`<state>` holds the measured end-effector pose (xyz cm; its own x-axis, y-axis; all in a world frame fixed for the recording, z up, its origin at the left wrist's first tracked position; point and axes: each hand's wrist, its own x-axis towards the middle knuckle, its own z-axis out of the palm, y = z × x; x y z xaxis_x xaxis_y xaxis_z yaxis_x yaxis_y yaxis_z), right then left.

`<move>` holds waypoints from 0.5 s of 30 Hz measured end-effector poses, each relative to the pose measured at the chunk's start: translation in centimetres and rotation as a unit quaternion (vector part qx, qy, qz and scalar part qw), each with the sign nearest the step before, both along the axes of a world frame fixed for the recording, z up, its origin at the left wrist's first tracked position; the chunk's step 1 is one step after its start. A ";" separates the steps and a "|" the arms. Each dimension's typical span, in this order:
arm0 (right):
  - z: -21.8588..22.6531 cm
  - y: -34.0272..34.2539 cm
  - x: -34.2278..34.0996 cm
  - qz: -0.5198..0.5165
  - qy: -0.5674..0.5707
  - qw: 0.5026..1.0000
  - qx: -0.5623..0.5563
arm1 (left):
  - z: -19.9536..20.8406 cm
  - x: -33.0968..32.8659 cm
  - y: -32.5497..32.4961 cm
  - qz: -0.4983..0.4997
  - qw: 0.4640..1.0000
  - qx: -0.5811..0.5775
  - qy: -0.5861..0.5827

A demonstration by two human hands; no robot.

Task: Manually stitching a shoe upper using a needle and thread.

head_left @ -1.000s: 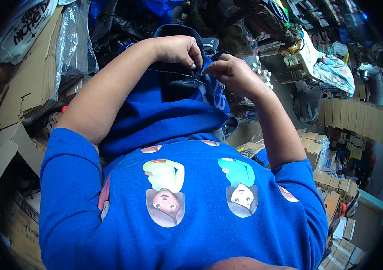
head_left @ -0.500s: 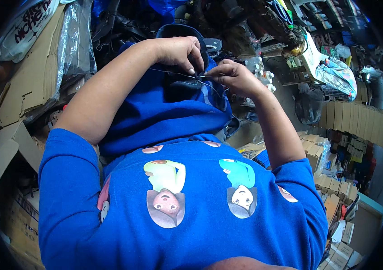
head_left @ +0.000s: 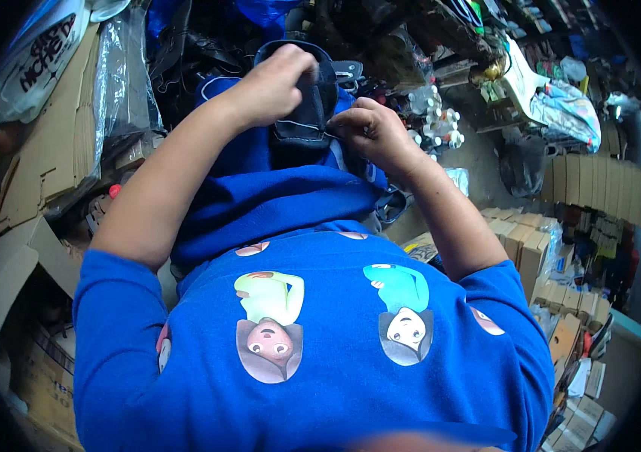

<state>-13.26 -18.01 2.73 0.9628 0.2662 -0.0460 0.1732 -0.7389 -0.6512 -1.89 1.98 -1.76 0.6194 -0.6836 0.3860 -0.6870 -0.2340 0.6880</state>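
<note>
A dark leather shoe upper (head_left: 302, 129), its top open, rests on the blue cloth over my lap. Pale thread (head_left: 307, 123) runs across it toward the fingertips of my right hand (head_left: 372, 134), which pinch at the upper's right edge. Whether a needle is also in that pinch is too small to tell. Over the upper's left side, my left hand (head_left: 279, 84) is raised with its fingers curled closed and slightly blurred. What those fingers hold, if anything, is hidden.
Blue cloth (head_left: 283, 192) covers my lap. Flat cardboard (head_left: 53, 135) and clear plastic (head_left: 121, 83) lean at the left. Several small white-capped bottles (head_left: 441, 124) stand beyond my right hand. Stacked boxes (head_left: 524, 245) and a row of cardboard pieces (head_left: 599, 188) are at the right.
My left hand has lifted up and left, away from the right fingertips, uncovering the upper's inside. My right hand has shifted slightly left and stays at the edge.
</note>
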 end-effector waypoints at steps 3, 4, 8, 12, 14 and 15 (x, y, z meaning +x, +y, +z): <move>0.2 0.1 -1.1 -0.036 0.013 0.999 -0.011 | 2.1 -1.7 3.0 0.007 0.997 0.017 0.075; -0.2 0.1 -1.6 -0.032 0.000 0.999 -0.031 | 2.8 -2.6 3.7 0.002 0.997 0.020 0.076; -1.3 0.9 -3.4 -0.028 -0.104 0.985 -0.134 | 2.7 -5.7 5.7 0.055 0.991 0.090 0.083; -1.7 0.2 -2.9 -0.046 -0.033 0.996 -0.064 | 1.4 -6.4 5.4 0.134 0.971 0.148 -0.128; -1.8 -0.9 -2.0 -0.057 0.059 0.996 0.038 | 1.5 -6.0 4.7 0.129 0.977 0.119 -0.124; -1.8 -1.3 -1.3 -0.054 0.100 0.990 0.081 | 1.2 -5.7 4.5 0.130 0.976 0.120 -0.123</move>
